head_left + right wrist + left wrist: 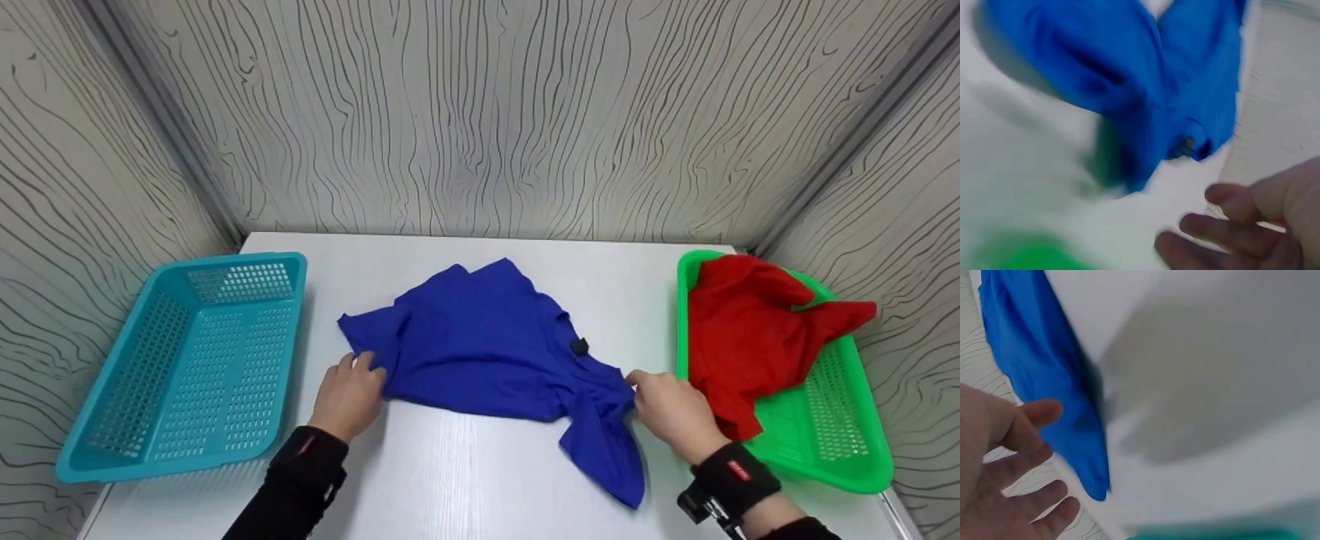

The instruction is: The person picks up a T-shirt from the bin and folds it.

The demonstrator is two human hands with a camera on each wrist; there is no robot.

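Note:
A blue T-shirt (480,337) lies spread and wrinkled on the white table, its collar with a small black tag (579,346) facing right. One sleeve (607,457) trails toward the front right. My left hand (349,394) is over the shirt's lower left edge; in the left wrist view its fingers (1044,500) are loosely bent and spread, with no cloth between them. At the right end of the shirt is my right hand (675,409), fingertips right at the cloth. The right wrist view shows its fingers (1224,233) apart and holding nothing.
On the left stands a teal plastic basket (289,360) with perforated walls. A green basket (874,435) on the right holds a red garment (750,337), part of which hangs over the far right rim. Patterned panels (465,120) enclose the table at the back and sides.

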